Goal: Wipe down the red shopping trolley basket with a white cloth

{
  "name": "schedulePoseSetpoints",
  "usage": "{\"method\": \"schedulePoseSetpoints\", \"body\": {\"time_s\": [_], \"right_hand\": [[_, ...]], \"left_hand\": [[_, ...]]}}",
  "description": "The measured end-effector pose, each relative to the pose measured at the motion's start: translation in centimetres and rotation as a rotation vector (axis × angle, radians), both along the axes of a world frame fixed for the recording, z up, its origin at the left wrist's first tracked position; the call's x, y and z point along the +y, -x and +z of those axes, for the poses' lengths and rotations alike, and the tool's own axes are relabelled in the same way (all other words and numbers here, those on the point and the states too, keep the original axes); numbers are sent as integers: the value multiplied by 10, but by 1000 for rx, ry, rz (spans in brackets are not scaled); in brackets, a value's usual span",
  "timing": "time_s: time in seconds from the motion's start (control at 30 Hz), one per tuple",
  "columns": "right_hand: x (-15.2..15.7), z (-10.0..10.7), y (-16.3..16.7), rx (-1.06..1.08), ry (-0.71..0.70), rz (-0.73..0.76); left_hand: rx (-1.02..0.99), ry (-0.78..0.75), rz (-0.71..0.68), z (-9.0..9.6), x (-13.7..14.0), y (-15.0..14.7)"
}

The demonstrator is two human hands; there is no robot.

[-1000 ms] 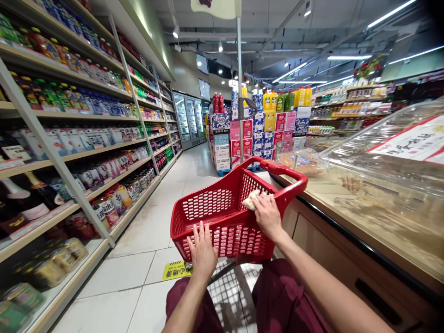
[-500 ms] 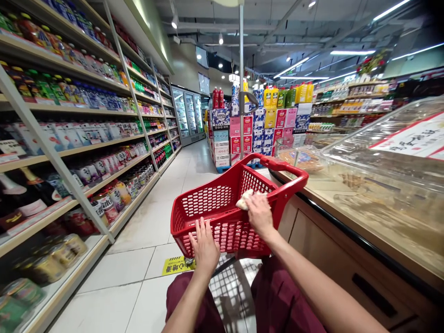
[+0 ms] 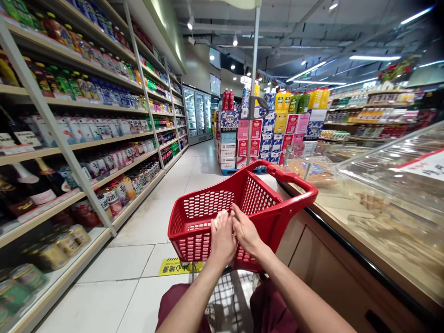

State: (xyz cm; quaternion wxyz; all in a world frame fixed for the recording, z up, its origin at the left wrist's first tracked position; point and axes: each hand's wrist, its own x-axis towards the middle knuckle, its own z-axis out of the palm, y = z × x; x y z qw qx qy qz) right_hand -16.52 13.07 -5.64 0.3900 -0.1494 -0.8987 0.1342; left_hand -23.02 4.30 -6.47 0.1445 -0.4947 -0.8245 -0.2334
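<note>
White cloth (image 3: 221, 215) peeks out at the left hand's (image 3: 224, 239) fingers, the right hand (image 3: 245, 232) closing in beside it, both half-curled, which one grips I can't tell, at the near rim of the red cart (image 3: 274, 231). Open floor (image 3: 128, 286) runs left to the shelves (image 3: 121, 171); table (image 3: 333, 210) edge crowds the handle end. Cart lies lengthwise across, nose leftward.
</note>
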Motion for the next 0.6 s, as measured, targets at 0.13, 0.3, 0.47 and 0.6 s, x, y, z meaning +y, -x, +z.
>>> {"method": "schedulePoseSetpoints", "body": {"time_s": [0.13, 0.3, 0.47, 0.6], "right_hand": [[20, -4, -6, 8, -87, -180], [32, -12, -13, -37, -210, -182], [18, -16, -1, -23, -208, -236], [17, -21, 3, -50, -244, -258]], "left_hand": [[12, 62, 51, 0, 20, 11], [160, -31, 169, -27, -50, 80], [282, -202, 164, -44, -55, 90], [313, -213, -99, -42, -15, 64]]}}
